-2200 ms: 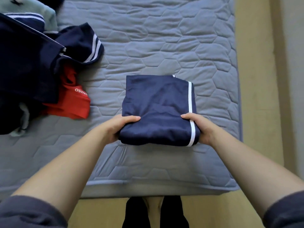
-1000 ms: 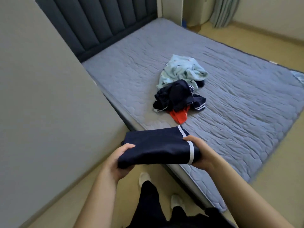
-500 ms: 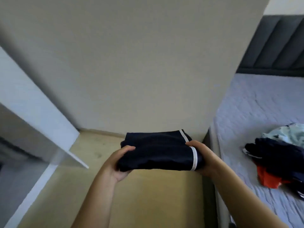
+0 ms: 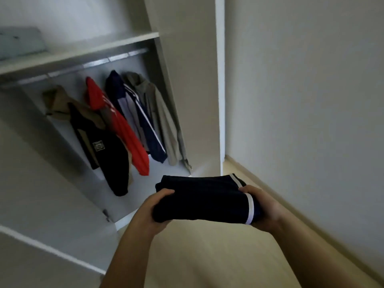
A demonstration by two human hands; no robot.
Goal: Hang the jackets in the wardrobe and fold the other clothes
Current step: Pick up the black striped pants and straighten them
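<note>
A folded navy garment (image 4: 203, 198) with a white stripe at its right end is held level in front of me. My left hand (image 4: 154, 213) grips its left end and my right hand (image 4: 262, 206) grips the striped right end. Ahead on the left stands the open white wardrobe (image 4: 187, 100). From its rail (image 4: 83, 66) hang several jackets: a black and khaki one (image 4: 104, 154), a red one (image 4: 122, 127), a navy one with white stripes (image 4: 143, 121) and a grey one (image 4: 166, 121).
A shelf (image 4: 87, 48) above the rail carries a pale blue folded item (image 4: 20, 43). An open wardrobe door (image 4: 41, 215) juts out at the lower left. A plain wall (image 4: 301, 100) runs along the right, with pale wooden floor (image 4: 207, 256) below.
I lifted the folded navy garment off the bed and turned left with it, past the wall, until the open wardrobe with its hanging jackets came into view. Both hands keep their grip.
</note>
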